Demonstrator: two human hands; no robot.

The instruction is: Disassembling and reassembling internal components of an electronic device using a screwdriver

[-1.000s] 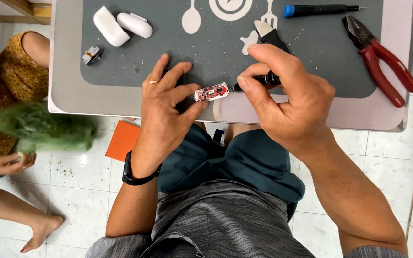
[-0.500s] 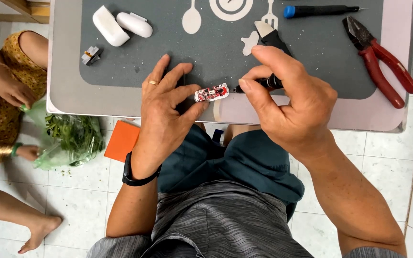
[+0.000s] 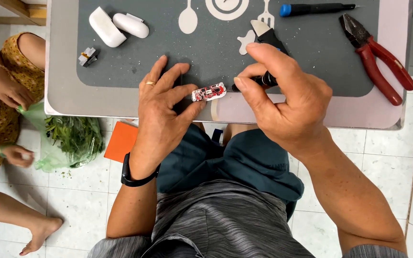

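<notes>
The left hand (image 3: 161,107) is lying on the worktop (image 3: 63,102) near its front edge, fingers spread, with the thumb and forefinger pinching one end of a small red circuit board (image 3: 209,91). The right hand (image 3: 283,102) is closing its thumb and fingers around a slim black-handled tool (image 3: 264,80), whose tip is sitting just beside the board's other end. A dark grey rubber mat printed with white cutlery shapes (image 3: 206,52) is covering most of the worktop under both hands. Toward the back left corner, two white plastic shell halves (image 3: 118,26) are lying side by side, with a small grey metal clip (image 3: 87,56) near them. Along the right edge, red-handled pliers (image 3: 376,57) are resting, and a blue-capped black screwdriver (image 3: 316,8) is lying at the back edge. On the floor to the left, another person's hands are working at a bag of green leaves (image 3: 68,138).
</notes>
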